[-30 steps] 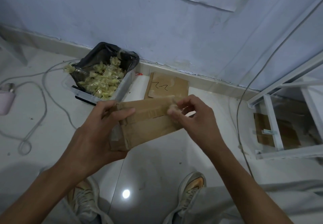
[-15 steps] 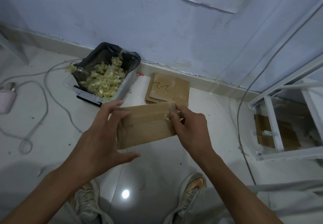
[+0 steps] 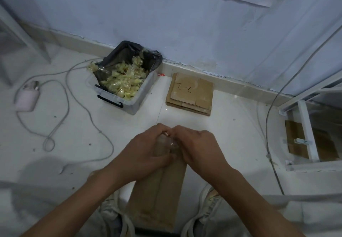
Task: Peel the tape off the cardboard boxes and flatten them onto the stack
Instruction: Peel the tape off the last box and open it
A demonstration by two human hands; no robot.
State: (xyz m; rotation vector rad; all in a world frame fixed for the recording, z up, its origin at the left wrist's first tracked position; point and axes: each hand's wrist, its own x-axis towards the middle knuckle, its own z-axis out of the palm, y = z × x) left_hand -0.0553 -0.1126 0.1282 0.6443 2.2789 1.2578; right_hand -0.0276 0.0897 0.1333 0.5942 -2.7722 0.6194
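Step in hand: peeling, judged from the clear tape bunched at the far end of the long brown cardboard box (image 3: pixel 159 196), which is held lengthwise between the person's knees, above the floor.
Left hand (image 3: pixel 146 151): fingers curled round the box's far end, gripping it and steadying it.
Right hand (image 3: pixel 196 146): fingers curled in toward the same end, pinching the crumpled clear tape (image 3: pixel 171 143) (the fingertips themselves are hidden behind the knuckles, so the exact pinch cannot be made out).
Box state: tape not yet off; whether it is already collapsed cannot be told from this angle.
Stack: the flat brown cardboard pieces (image 3: pixel 190 93) lie on the white floor against the wall, well apart from the hands, beyond them.
Tape bin: the clear plastic tub lined with a black bag (image 3: pixel 127 77), full of yellowish tape scraps, sits just left of the stack.
Next move calls for: a firm pull of the tape away from the box while the left hand holds fast, then dropping the scrap in the tub; probably the flattening follows.
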